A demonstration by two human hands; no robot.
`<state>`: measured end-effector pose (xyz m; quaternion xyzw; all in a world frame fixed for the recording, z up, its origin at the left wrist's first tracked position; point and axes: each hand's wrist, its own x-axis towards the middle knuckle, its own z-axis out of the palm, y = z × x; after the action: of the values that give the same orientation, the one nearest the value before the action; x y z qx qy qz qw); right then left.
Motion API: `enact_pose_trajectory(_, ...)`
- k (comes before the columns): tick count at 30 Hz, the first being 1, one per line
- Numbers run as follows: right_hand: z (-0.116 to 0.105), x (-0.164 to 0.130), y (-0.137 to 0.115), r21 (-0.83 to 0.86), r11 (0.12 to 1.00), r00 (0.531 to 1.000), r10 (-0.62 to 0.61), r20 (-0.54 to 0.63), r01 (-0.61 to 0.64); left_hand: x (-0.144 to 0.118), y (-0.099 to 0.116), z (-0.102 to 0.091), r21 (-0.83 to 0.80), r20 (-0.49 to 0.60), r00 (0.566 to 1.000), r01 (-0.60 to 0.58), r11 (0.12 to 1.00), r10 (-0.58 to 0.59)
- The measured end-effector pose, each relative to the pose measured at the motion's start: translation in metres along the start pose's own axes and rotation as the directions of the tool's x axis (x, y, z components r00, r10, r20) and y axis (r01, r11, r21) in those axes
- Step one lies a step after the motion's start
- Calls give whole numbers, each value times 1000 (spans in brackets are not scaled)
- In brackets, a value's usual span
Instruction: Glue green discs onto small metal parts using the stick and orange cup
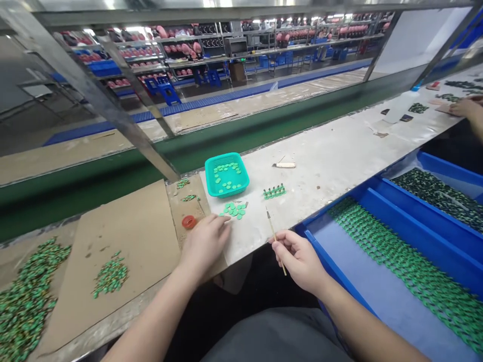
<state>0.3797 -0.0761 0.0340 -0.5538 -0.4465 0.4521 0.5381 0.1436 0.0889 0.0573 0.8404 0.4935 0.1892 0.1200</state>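
Note:
My right hand (298,259) pinches the thin wooden handle of a fine paintbrush (274,232), its dark tip pointing up and away over the table's front edge. My left hand (207,239) lies low over the table, fingers loosely bent and slightly apart, fingertips beside a loose group of flat green discs (234,211). Whether it touches a disc I cannot tell. Just left of its knuckles stands a small red cup (188,221). A turquoise basket (227,175) with more green discs sits behind the group. Beyond the brush tip stands a short row of small green figures (274,191) with dark tops.
A knife-like tool (285,165) lies farther back. Cardboard (143,221) on the left bears small green-and-brown pieces (110,274), with a bigger heap (28,296) beyond. Blue trays (320,261) hold rows of green pieces at right. Another person's hand (468,108) works far right. A metal post (143,146) rises behind.

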Motion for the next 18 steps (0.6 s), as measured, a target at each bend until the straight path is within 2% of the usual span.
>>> enact_pose_trajectory(4,10,3,-4,-23,1000,1000,-5,-1,5,12,20,25,26,41,995,-88,996,87)
enact_pose_trajectory(8,11,-1,-6,-55,999,1000,4,-7,-4,3,23,29,18,64,989,-136,991,134)
enact_pose_trajectory(14,14,-4,-6,-87,995,999,39,-18,-40,-34,-3,9,-76,147,970,-182,980,192)
enact_pose_trajectory(18,26,-1,-12,-13,1000,1000,12,-14,-13,-63,-33,-8,-111,156,978,-120,987,136)
